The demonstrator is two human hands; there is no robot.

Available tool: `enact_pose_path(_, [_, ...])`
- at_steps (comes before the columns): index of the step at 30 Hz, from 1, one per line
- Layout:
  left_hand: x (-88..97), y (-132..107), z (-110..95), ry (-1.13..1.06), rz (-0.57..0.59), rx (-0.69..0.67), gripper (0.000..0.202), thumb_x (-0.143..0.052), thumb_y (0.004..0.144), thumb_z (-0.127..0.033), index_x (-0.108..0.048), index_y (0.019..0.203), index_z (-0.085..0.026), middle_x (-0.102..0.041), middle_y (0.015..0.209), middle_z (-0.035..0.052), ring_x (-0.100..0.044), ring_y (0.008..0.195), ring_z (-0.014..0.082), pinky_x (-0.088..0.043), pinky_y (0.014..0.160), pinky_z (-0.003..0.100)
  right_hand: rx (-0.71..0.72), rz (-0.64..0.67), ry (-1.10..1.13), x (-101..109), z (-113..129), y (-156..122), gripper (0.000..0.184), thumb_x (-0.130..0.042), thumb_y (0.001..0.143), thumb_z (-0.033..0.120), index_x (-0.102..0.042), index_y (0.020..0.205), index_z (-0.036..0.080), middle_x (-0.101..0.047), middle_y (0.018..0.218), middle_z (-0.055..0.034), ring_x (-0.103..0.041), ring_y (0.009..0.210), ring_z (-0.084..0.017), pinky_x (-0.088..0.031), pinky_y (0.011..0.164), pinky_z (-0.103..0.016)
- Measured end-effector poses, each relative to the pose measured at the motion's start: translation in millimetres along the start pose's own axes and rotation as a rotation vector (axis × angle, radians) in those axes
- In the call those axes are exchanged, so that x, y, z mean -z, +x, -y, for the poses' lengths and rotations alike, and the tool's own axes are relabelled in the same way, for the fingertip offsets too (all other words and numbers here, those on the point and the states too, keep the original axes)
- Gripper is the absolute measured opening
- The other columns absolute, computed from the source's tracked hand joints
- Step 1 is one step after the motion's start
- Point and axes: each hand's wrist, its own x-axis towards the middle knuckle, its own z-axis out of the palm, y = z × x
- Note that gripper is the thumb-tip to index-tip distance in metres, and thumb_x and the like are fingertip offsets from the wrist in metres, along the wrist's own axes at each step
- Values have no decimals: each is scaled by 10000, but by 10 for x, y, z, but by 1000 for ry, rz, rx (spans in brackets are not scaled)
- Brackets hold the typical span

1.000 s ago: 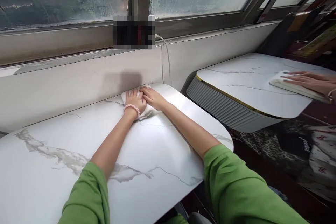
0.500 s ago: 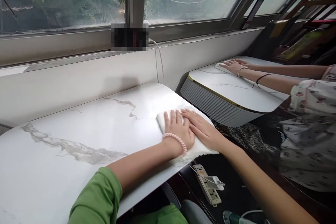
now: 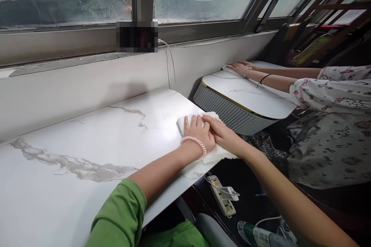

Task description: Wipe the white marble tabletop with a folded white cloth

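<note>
Left hand point(image 3: 199, 136) and right hand point(image 3: 223, 136) flat, fingers spread, no closed grip, pressing white cloth point(image 3: 216, 153) on marble desk point(image 3: 87, 150), centre right of frame, co-worker's hands point(image 3: 240, 68) upper right.

No text, brand, number or sign can be read. The dark patch on the window frame point(image 3: 137, 36) at twelve o'clock is blurred, and the markings on the power strip point(image 3: 222, 200) at five o'clock are too small.

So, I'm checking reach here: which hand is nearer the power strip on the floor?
Right. The right hand lies on the cloth at the table edge above the power strip; the left hand lies farther inward.
</note>
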Motion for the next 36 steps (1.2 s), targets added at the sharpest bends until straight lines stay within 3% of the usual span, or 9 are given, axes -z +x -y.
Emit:
enact_pose_path(6, [55,295,318,23,28,168,536,-298,921,-279,-345,1419,-87,-326,1483,134,-229,1385,277,-71,1153,497,92,-28,97,-166,-135,649,516,-356,841,222,-414,1350,276,-469,1407,-40,-380,1332,-243,-282,1103,-532])
enact_pose_path(16, [117,766,999,73,-44,296,507,-285,919,-264,-402,1393,-126,-363,1463,123,-271,1368,263,-85,1148,477,181,-37,144,-440,-273,1691,499,-397,769,207,-492,1259,188,-515,1360,-86,-441,1274,-259,-326,1081,-463])
enact_pose_path(22, [116,1036,1354,106,-66,345,483,-284,917,-240,-436,1365,-147,-398,1441,102,-304,1348,244,-99,1146,454,206,-57,91,-530,-224,2160,493,-380,753,164,-511,1229,158,-547,1321,-93,-483,1222,-255,-355,1049,-440])
enact_pose_path(29, [153,1172,1644,129,-79,330,451,-291,918,-221,-464,1329,-154,-431,1409,93,-327,1318,230,-123,1140,442,161,-54,67,-556,-95,2414,537,-362,725,112,-513,1239,151,-566,1303,-75,-502,1197,-241,-380,1031,-403])
enact_pose_path(36, [136,1103,1616,124,-95,316,475,-276,928,-244,-420,1371,-156,-391,1443,100,-295,1337,243,-99,1146,458,145,-56,40,-538,-57,2291,515,-333,780,132,-483,1267,202,-518,1362,-47,-458,1259,-231,-303,1089,-463])
